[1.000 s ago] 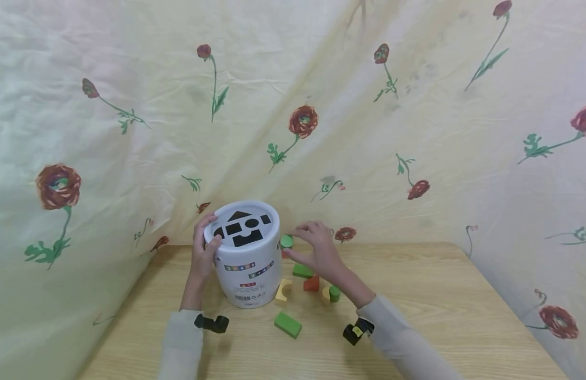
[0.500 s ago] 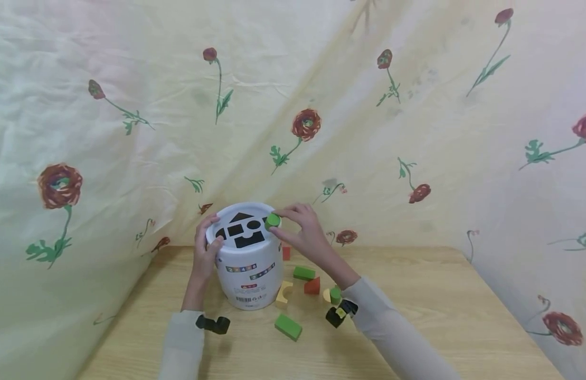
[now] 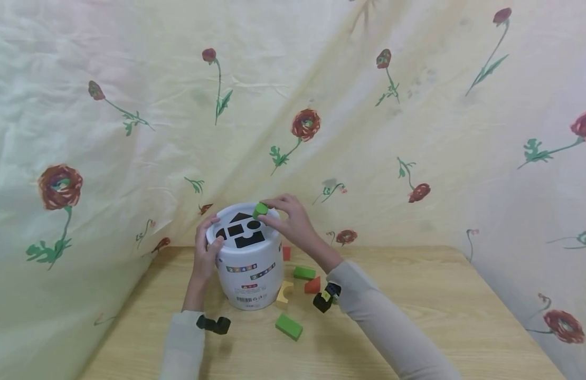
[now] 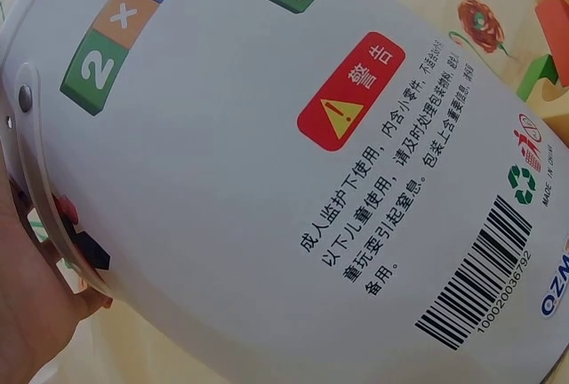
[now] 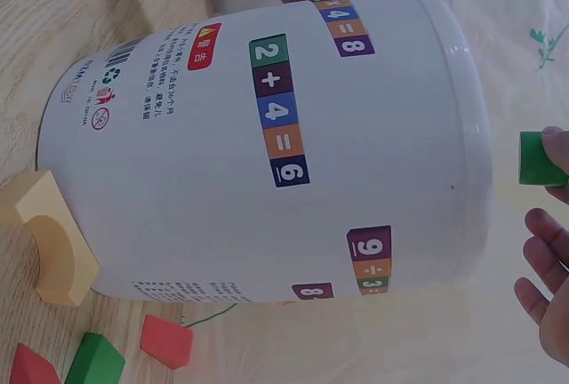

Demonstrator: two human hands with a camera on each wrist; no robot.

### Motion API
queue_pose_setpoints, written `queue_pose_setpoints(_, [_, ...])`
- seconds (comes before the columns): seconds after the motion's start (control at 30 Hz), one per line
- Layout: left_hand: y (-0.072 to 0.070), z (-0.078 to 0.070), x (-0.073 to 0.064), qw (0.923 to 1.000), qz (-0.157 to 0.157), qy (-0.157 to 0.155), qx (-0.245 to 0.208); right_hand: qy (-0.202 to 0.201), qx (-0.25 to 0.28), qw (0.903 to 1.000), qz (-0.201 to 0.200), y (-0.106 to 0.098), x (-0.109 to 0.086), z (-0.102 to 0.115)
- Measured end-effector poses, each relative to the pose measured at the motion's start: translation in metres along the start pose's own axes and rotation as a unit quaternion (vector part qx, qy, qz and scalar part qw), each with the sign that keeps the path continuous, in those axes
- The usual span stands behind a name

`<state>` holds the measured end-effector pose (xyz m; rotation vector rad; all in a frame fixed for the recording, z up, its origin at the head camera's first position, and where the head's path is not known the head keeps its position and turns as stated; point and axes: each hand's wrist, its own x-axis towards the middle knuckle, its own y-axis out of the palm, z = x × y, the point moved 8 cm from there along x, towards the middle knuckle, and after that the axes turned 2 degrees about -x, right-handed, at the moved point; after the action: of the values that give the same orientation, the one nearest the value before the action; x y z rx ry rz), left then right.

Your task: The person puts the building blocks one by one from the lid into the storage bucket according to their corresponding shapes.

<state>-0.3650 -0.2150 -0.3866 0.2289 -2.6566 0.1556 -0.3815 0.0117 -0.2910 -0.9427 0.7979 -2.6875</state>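
Note:
A white bucket [image 3: 250, 274] stands upright on the table, its lid [image 3: 228, 241] cut with dark holes of several shapes. My left hand [image 3: 205, 250] grips the bucket's left rim, with the thumb over the lid's edge; in the left wrist view only part of that hand [image 4: 36, 286] shows beside the handle. Between thumb and fingers my right hand [image 3: 289, 217] pinches a green cylinder block [image 3: 260, 210]. It holds the block above the lid, near the round hole [image 3: 253, 225]. The right wrist view shows the green block [image 5: 539, 160] apart from the rim.
Right of the bucket lie a yellow arch block [image 3: 284, 293], a green block [image 3: 304, 273], and red blocks [image 3: 313, 285] [image 5: 166, 341]. Another green block [image 3: 289, 327] lies nearer the front. A flowered cloth [image 3: 255, 153] hangs behind the wooden table [image 3: 416, 316].
My right hand has taken the green cylinder from beside the bucket, raised it and carried it left over the lid. The left hand has kept its grip on the rim.

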Motion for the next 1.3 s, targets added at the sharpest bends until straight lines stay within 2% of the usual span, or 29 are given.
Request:
queue_pose_setpoints(0.3, [-0.001, -0.002, 0.001, 0.9999, 0.003, 0.005, -0.01, 0.011, -0.008, 0.9996, 0.024, 0.01, 0.008, 0.0])
queue_pose_setpoints(0.6, [0.0, -0.002, 0.003, 0.9999, 0.002, 0.013, -0.007, 0.027, -0.012, 0.9983, 0.05, 0.022, 0.015, -0.012])
queue_pose_setpoints(0.77, [0.001, -0.002, 0.004, 0.9998, 0.005, 0.019, -0.011, 0.035, -0.013, 0.9984, 0.043, 0.024, 0.015, -0.017])
queue_pose_setpoints(1.0, [0.0, -0.003, 0.002, 1.0, 0.004, 0.004, -0.007, 0.023, -0.042, 0.998, 0.042, 0.028, 0.012, -0.017])
queue_pose_setpoints(1.3, [0.0, -0.003, -0.001, 1.0, 0.002, 0.005, -0.002, 0.023, -0.045, 0.9977, 0.044, 0.031, 0.006, -0.017])
